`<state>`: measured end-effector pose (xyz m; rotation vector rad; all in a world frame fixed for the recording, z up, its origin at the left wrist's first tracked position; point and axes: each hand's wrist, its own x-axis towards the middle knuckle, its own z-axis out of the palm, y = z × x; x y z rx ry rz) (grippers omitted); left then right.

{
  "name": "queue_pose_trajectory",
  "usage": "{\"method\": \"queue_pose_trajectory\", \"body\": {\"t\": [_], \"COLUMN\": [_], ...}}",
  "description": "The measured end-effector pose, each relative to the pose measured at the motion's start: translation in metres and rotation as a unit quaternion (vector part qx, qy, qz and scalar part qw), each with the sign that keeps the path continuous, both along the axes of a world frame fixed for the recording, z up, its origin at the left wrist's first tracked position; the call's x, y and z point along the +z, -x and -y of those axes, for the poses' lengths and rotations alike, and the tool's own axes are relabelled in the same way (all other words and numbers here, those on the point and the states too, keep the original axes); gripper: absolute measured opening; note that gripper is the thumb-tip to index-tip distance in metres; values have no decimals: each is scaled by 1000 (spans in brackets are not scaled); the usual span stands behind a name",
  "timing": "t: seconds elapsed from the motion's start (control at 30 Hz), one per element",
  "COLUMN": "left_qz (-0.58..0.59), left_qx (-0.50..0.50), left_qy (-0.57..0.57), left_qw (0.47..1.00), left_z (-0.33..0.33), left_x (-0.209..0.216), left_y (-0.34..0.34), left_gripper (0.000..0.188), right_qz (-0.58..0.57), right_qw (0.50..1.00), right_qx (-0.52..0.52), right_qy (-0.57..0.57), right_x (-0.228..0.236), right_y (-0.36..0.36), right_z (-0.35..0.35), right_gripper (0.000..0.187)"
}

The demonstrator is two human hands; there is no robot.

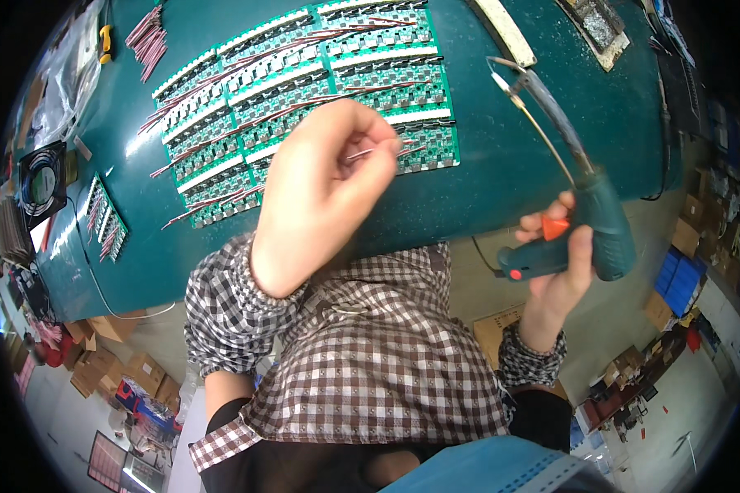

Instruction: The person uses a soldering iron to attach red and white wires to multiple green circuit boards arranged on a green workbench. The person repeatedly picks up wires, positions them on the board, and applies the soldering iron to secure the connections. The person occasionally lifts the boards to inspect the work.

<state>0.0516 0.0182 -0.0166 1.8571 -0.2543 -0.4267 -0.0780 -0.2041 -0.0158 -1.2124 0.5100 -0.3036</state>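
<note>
My left hand (312, 193) is closed in a pinch above the rows of green circuit boards (444, 86). A thin reddish wire (358, 154) shows at its fingertips; the wire's far end is hard to make out. Red, white and black wires lie in slanting rows across the boards, beside white connector strips (403, 56). My right hand (557, 287) grips a green soldering gun (604, 218), fingers around its handle by the orange trigger (555, 227). Its tip (499, 80) points up and left, right of the boards and apart from them.
A bundle of wires (146, 43) lies at the table's far left, near a yellow-handled tool (105, 44). A small separate board (107, 220) and a black fan (43, 182) sit at left. A pale bar (506, 31) and a stained metal tray (600, 33) are at far right.
</note>
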Motion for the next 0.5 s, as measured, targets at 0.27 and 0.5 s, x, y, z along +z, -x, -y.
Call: {"method": "queue_pose_trajectory", "body": {"t": [0.27,0.5], "left_qz": [173,164], "left_qx": [-70,-43], "left_qy": [-142,-123], "left_qw": [972,978], "left_z": [29,29], "left_x": [-22,-19], "left_y": [0,2], "left_gripper": [9,9], "right_qz": [-12,-29], "right_qw": [994,990], "right_qx": [35,23], "right_qy": [106,139], "right_x": [12,13], "right_y": [17,23], "right_z": [28,23], "right_gripper": [60,55]}}
